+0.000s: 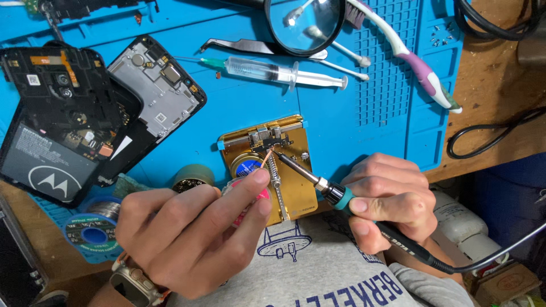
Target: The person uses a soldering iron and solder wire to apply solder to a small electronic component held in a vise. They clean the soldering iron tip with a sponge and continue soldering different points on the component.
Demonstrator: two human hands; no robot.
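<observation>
On a blue mat point(244, 108) (wooden bench beneath), right hand point(387, 199) grips a soldering iron point(318, 182), left hand point(187, 239) pinches copper braid point(265, 158).

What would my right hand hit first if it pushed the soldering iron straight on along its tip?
The right hand aims the soldering iron up-left; its tip already looks to be at the small clamped part on the gold holder plate, though depth is unclear.
</observation>
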